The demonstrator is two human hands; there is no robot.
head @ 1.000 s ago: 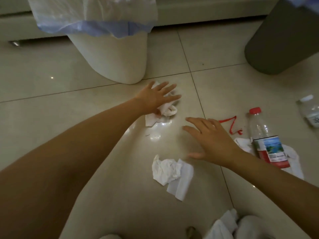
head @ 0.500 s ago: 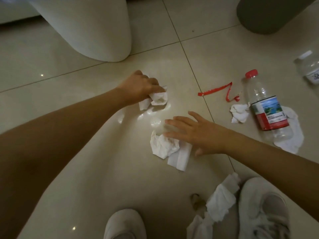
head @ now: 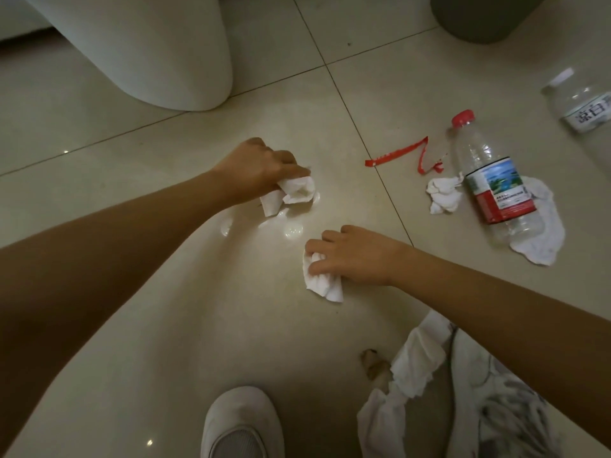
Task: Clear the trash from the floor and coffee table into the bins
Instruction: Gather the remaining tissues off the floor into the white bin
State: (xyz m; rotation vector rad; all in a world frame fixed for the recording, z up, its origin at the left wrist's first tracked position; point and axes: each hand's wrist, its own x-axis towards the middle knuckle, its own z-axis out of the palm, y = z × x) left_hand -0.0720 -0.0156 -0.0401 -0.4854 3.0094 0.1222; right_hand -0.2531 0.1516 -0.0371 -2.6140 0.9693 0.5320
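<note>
A crumpled white tissue is gripped in the curled fingers of the left hand, low over the tiled floor, just in front of the white bin. A second tissue is pinched against the floor by the right hand. Further right, a red-capped bottle is seen lying across another tissue, with a small wad and a red strip beside it. The grey bin is glimpsed at the top edge.
</note>
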